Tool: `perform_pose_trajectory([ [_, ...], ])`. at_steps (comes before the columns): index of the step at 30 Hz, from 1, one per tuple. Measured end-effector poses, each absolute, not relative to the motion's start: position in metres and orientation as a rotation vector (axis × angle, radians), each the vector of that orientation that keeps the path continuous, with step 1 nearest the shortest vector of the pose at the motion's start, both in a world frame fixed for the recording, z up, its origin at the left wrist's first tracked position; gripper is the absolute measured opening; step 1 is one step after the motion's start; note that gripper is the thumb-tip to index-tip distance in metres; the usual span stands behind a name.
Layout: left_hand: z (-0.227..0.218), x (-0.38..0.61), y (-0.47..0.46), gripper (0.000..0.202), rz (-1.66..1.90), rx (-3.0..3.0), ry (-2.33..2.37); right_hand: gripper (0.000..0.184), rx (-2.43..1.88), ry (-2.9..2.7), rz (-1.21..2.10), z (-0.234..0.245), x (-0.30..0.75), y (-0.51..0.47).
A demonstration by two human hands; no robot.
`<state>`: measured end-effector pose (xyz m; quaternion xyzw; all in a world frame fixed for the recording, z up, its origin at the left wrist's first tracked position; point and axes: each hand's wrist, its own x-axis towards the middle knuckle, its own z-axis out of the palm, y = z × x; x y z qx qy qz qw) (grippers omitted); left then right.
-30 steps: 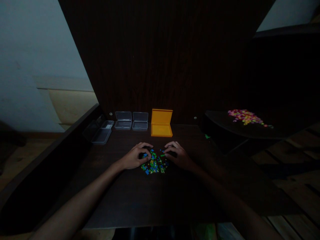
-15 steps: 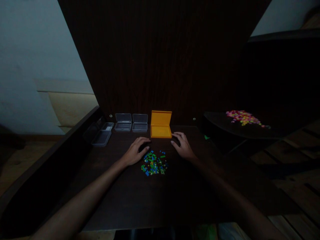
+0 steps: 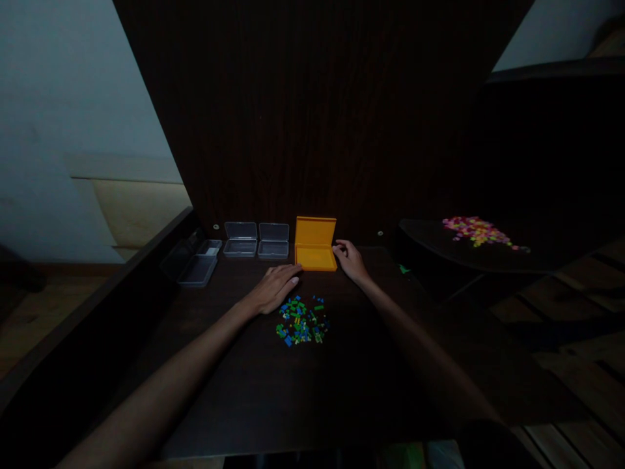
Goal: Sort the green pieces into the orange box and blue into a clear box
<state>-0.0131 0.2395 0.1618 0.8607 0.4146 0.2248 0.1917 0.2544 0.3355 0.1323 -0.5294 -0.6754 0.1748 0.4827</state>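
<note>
A small heap of blue, green and yellow bricks (image 3: 301,319) lies on the dark wooden table (image 3: 273,384). My left hand (image 3: 273,288) rests flat on the table just left of and behind the heap, fingers stretched toward an open yellow box (image 3: 315,244). My right hand (image 3: 349,259) reaches to the right edge of that yellow box, fingers curled against its side. Neither hand holds a brick that I can see.
Two open clear plastic boxes (image 3: 256,240) stand left of the yellow one, and another clear box (image 3: 195,264) sits at the table's left rim. A pile of pink and yellow pieces (image 3: 476,230) lies on a dark shelf at right. A tall dark panel backs the table.
Both hands left the brick heap and moved away from me. The right hand went to the yellow box's right side; the left flattened out near its front.
</note>
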Motion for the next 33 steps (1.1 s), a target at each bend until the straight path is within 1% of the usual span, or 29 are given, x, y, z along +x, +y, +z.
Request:
perform_pose_trajectory([
  [3, 0.163, -0.013, 0.238, 0.052, 0.645, 2.392, 1.165, 0.044, -1.319, -1.622, 0.401, 0.132, 0.251, 0.352],
  [9, 0.162, -0.014, 0.236, 0.049, 0.737, 2.298, 1.13, 0.033, -1.261, -1.667, 0.44, 0.133, 0.246, 0.364],
  [27, 0.168, -0.018, 0.231, 0.042, 0.898, 2.287, 1.069, 0.026, -1.3, -1.687, 0.501, 0.141, 0.243, 0.348],
  [33, 0.169, -0.021, 0.23, 0.042, 0.954, 2.22, 1.036, 0.024, -1.293, -1.702, 0.544, 0.144, 0.241, 0.344],
])
